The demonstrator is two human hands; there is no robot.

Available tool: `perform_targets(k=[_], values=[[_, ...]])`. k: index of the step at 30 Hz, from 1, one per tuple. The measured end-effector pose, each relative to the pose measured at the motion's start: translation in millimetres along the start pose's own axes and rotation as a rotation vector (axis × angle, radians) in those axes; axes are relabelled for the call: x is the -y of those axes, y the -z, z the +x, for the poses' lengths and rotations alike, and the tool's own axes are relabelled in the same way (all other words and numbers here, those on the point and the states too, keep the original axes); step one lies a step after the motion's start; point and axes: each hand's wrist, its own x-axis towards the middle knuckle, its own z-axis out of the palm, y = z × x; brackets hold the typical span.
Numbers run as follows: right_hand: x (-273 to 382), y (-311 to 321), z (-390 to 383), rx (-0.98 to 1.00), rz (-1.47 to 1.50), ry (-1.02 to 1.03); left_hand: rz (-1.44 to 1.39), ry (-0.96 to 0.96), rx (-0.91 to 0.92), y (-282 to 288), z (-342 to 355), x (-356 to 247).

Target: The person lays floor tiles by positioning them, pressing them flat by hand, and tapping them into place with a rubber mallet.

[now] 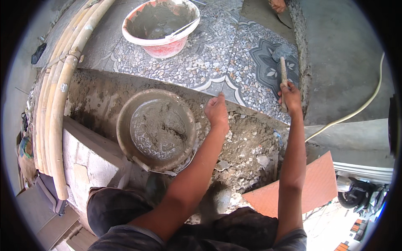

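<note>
My right hand [289, 99] is wrapped round the wooden handle of a mallet [284, 75]. Its grey head lies over the dark flower pattern of a pebble-patterned floor tile [255, 71]. At the near edge of the tiles, by the joint between two of them, my left hand [217, 112] is closed in a pinch; anything between the fingertips is too small to make out. Left of that forearm stands a round tub [121, 121] of wet grey mortar [161, 129]. A red bucket with a white rim [165, 49], also holding mortar, rests on the tiles further away.
Another person's hand [277, 5] is at the far edge, near a dark blade. Bamboo poles [63, 92] run along the left beside a pale block [90, 159]. Rubble [247, 146] fills the near ground. An orange board [310, 184] and a hose [356, 111] lie right.
</note>
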Motion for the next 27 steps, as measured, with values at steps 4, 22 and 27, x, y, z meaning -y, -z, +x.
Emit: perform_targets(k=[4, 22, 27], values=[[-2, -1, 0, -0.004, -0.022, -0.002, -0.010, 0.021, -0.079, -1, 0, -2], [-8, 6, 7, -0.234, -0.195, 0.073, -0.061, 0.093, 0.148, 9, 3, -4], [-28, 25, 21, -0.313, -0.188, 0.023, -0.043, 0.134, 0.207, 11, -1, 3]])
